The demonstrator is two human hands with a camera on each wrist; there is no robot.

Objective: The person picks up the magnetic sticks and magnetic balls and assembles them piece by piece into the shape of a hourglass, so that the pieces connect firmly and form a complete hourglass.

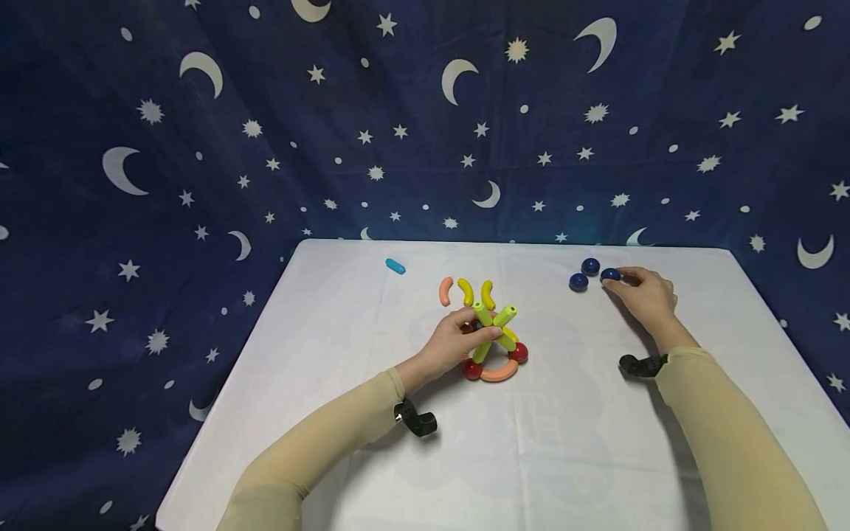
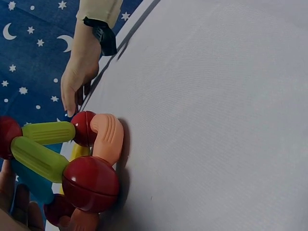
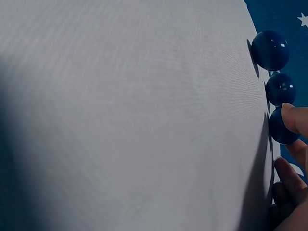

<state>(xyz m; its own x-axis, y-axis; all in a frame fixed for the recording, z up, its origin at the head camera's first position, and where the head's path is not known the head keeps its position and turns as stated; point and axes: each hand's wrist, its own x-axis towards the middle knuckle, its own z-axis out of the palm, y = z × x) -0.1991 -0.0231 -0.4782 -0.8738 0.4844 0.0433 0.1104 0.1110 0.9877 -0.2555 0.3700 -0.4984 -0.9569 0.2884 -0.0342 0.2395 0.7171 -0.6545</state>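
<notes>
Near the middle of the table, my left hand (image 1: pixel 450 344) grips a ball-and-stick model (image 1: pixel 482 352) built of light green sticks, red balls and curved pieces. Two green sticks point up from its top. In the left wrist view, a red ball (image 2: pixel 90 184), a blue stick (image 2: pixel 32 180) and a curved orange piece (image 2: pixel 109 139) show low in the model. At the far right, my right hand (image 1: pixel 647 299) pinches a dark blue ball (image 1: pixel 610 275) between thumb and fingers. Beside it sit two more dark blue balls, one farther back (image 1: pixel 590 266) and one nearer (image 1: pixel 578 282).
Behind the model lie an orange curved piece (image 1: pixel 446 290) and two yellow curved pieces, one left (image 1: pixel 465 292) and one right (image 1: pixel 488 294). A short blue stick (image 1: pixel 395 266) rests near the back edge. Star-patterned cloth (image 1: pixel 412 96) hangs behind the white table (image 1: pixel 571 442).
</notes>
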